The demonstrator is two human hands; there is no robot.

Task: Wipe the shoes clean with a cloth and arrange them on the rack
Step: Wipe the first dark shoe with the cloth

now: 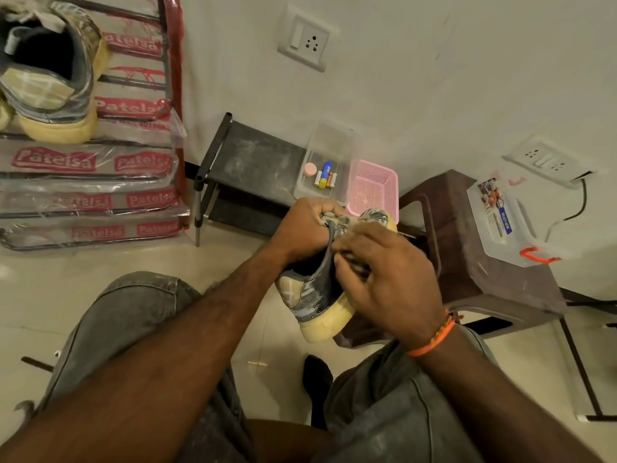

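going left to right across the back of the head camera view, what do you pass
Shoe on the wrapped rack → dark low shelf → clear tray of batteries → pink basket → brown stool → clear lidded box.

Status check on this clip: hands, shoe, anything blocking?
Left hand grips the shoe at the tongue. Right hand rubs its side, cloth not discernible. Second shoe on rack. Nothing blocking.

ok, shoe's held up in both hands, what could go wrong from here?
1. The shoe is held in mid-air over the floor; if the left hand slips, it drops.
2. The right hand is blurred and no cloth shows clearly, so the wiping may miss spots.
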